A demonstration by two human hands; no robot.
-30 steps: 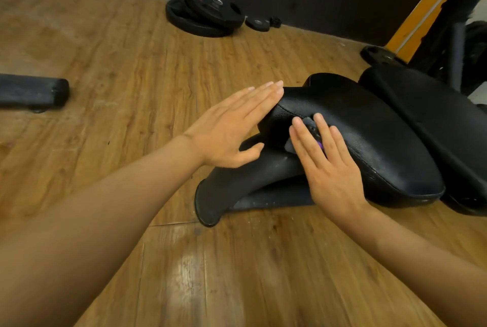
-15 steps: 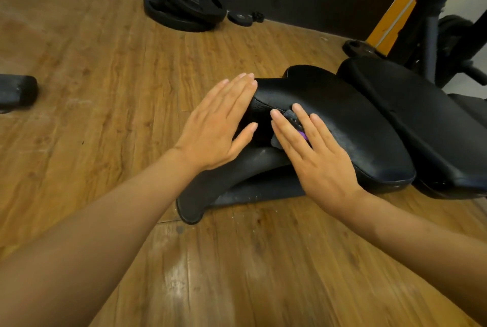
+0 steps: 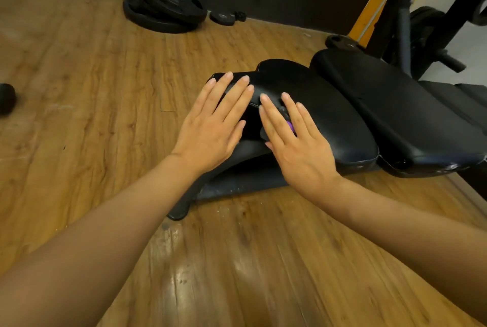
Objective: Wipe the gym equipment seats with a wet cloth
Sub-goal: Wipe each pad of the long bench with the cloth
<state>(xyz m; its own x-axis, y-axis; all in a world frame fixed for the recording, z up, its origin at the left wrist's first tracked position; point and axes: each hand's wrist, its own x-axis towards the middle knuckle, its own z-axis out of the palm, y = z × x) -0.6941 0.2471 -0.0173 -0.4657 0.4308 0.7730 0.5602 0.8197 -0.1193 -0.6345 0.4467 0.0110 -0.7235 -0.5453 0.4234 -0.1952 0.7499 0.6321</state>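
Likely steadying it for the wipe — flat left hand (image 3: pixel 213 126) on seat pad (image 3: pixel 329 116) at 9 o'clock, flat right hand (image 3: pixel 295 139) pressing dark cloth (image 3: pixel 286 118), neither grasping.

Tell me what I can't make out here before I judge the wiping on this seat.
All in the head view:
- Cloth: the right hand covers it; only a purple speck and dark scrap show, so its size and wetness are unknown.
- Seat pad: the left end lies under the left hand; wiped areas cannot be told.
- Backrest pad: cut off at the right edge.
- Dark roller: cut off at the left edge.
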